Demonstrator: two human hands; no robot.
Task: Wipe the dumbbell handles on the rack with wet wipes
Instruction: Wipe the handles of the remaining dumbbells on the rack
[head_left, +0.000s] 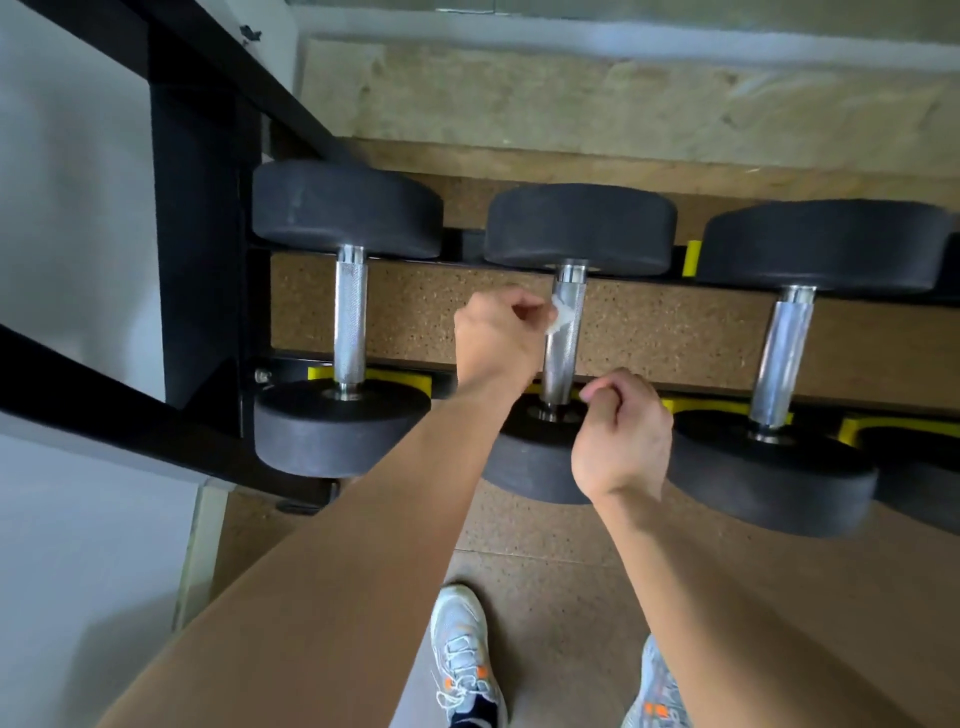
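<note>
The black rack (200, 234) carries three dumbbells in view, and the middle handle (561, 358) is the one being worked on. The middle dumbbell (579, 228) lies between the left dumbbell (348, 215) and the right dumbbell (826, 244), each apart from it. The left hand (493, 332) is just left of the middle handle, fingers curled, pinching a small crumpled wet wipe (562, 314) against that handle's far end. The right hand (623, 447) is beside the handle's near end, fingers curled in with nothing visible in them. The task looks to be partway through. Most of the middle handle below the wipe is apparently unwiped, and no handle shows clearly whether it has been cleaned.
</note>
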